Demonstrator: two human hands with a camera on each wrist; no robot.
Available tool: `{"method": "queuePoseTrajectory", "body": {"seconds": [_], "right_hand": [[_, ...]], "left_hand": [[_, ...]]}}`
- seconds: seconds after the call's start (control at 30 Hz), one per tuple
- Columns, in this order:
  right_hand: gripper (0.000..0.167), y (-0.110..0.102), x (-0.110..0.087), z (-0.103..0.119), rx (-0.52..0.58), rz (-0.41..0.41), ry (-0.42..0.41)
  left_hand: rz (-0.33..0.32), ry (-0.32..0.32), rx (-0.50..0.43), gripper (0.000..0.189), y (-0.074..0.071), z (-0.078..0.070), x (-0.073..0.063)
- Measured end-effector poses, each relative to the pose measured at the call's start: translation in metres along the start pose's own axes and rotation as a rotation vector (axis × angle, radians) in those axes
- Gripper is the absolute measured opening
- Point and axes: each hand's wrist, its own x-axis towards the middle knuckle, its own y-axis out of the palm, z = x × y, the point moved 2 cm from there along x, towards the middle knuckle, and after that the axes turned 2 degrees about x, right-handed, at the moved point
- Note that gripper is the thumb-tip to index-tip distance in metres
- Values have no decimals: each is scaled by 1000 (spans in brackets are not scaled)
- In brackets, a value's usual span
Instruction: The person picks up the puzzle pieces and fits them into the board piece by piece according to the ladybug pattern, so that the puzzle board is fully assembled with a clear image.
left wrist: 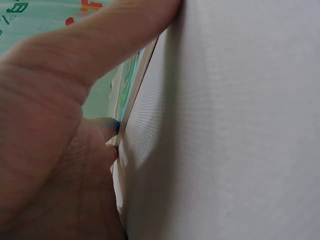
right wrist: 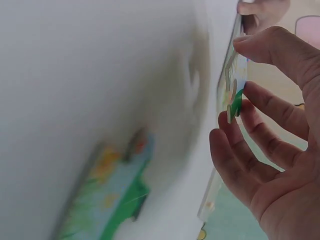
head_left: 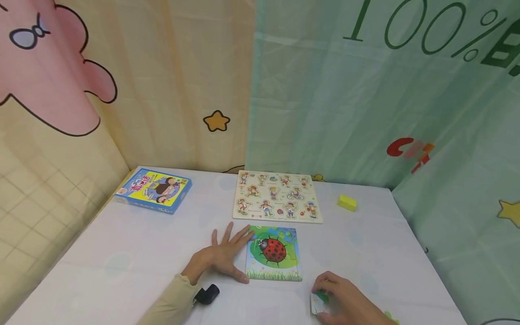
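Note:
A square ladybug jigsaw puzzle [head_left: 273, 253] lies on the white table in front of me. My left hand [head_left: 225, 258] has its fingers spread along the puzzle's left side, the fingertips at the upper corner and the thumb by the lower one. To the puzzle's lower right, my right hand [head_left: 339, 295] pinches a jigsaw piece [head_left: 318, 303] with white, blue and green on it. The right wrist view shows this piece [right wrist: 239, 82] upright between thumb and fingers. Another jigsaw piece [right wrist: 107, 195], blurred, lies on the table below that hand.
Behind the puzzle lies a wooden peg board [head_left: 277, 197] with printed children figures. A blue and yellow box [head_left: 154, 189] sits at the back left, a yellow block [head_left: 347, 202] at the back right. Beside my left wrist is a black object [head_left: 207, 294]. Printed curtains [head_left: 195, 81] stand behind the table.

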Motion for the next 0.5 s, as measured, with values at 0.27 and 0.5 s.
{"method": "queuePoseTrajectory", "body": {"seconds": [0.27, 0.5], "right_hand": [[28, -2, 29, 22, -138, -95, -73], [29, 1, 62, 35, -87, -96, -144]], "left_hand": [[-6, -2, -3, 126, 2, 2, 1], [-7, -9, -3, 125, 3, 3, 1]]}}
